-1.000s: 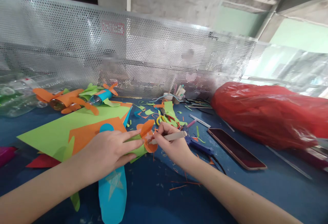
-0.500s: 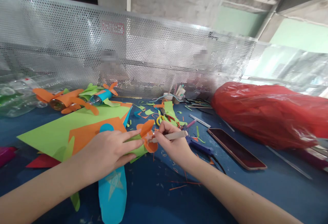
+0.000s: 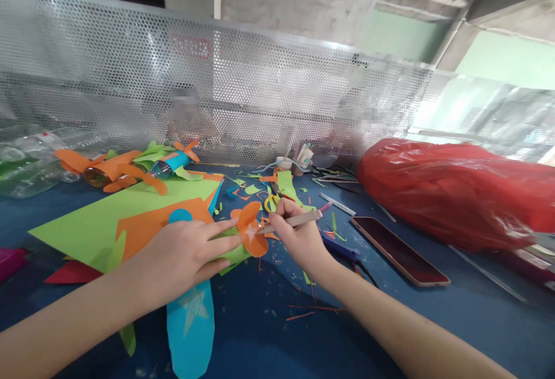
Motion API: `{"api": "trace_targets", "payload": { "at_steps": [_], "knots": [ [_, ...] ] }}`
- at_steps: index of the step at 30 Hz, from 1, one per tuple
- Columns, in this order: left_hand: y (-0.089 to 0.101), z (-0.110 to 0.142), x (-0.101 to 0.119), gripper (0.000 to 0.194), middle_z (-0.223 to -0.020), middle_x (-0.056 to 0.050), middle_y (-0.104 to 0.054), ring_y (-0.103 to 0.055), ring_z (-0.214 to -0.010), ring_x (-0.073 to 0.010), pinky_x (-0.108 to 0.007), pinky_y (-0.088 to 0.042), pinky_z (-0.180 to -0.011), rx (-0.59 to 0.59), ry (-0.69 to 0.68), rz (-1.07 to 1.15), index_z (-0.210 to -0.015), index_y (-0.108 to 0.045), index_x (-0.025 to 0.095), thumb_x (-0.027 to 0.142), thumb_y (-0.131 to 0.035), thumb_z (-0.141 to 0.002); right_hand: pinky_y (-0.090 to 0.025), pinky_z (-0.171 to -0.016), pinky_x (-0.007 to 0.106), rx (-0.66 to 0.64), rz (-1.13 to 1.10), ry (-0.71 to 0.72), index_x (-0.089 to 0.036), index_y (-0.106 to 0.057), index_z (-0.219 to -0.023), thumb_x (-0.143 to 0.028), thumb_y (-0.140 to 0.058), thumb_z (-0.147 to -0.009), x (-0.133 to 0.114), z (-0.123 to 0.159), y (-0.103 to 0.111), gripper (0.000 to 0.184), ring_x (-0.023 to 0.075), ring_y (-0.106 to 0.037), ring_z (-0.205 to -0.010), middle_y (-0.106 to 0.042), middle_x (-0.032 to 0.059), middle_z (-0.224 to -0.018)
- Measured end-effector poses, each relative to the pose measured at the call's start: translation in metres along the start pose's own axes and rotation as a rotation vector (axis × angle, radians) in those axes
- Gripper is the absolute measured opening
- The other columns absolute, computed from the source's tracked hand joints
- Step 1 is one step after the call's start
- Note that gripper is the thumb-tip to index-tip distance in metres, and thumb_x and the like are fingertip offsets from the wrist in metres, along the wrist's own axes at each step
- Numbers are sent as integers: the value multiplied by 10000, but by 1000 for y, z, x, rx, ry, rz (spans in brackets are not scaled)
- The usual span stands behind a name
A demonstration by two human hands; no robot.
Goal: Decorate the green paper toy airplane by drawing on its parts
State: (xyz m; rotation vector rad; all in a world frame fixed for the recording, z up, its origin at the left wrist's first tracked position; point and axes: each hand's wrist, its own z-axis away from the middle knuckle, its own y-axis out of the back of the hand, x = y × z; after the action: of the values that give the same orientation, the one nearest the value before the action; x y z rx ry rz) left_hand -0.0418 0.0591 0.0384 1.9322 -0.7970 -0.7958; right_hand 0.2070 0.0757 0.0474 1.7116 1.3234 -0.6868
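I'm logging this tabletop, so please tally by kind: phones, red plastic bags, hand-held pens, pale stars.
Phone: 1
Red plastic bag: 1
Pen, in the right hand: 1
Pale stars, on orange propeller and blue paper: 2
Total: 5

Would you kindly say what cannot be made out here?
Head view:
Middle of the blue paper strip: left hand hides it.
Magenta object: cut off by the left edge.
Contents of the red bag: hidden by its plastic.
Red marking on the mesh panel: too blurred.

A red plastic bag (image 3: 437, 194) slumps on the blue table (image 3: 485, 333), near a dark-screened phone (image 3: 399, 250).
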Motion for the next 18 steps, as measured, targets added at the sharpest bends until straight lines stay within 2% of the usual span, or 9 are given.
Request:
{"api": "trace_targets", "payload": {
  "at_steps": [9,18],
  "knots": [
    [-2,0,0,390,-1473,-97,-659,-763,-948,-274,-380,-588,-744,-4,16,37,-1443,-627,318,379,-410,-1125,-285,-549,275,-22,11,-34,-258,-384,-611,-293,-588,-763,2,1,-2,257,132,-338,-564,-359,-69,-556],
    [1,0,-2,385,-1473,-101,-660,-764,-929,-260,-360,-597,-734,-28,-10,16,-1445,-621,311,385,-428,-1120,-307,-553,284,-30,19,-44,-265,-381,-611,-306,-582,-755,3,1,-2,250,137,-364,-560,-365,-67,-561]
  ]
}}
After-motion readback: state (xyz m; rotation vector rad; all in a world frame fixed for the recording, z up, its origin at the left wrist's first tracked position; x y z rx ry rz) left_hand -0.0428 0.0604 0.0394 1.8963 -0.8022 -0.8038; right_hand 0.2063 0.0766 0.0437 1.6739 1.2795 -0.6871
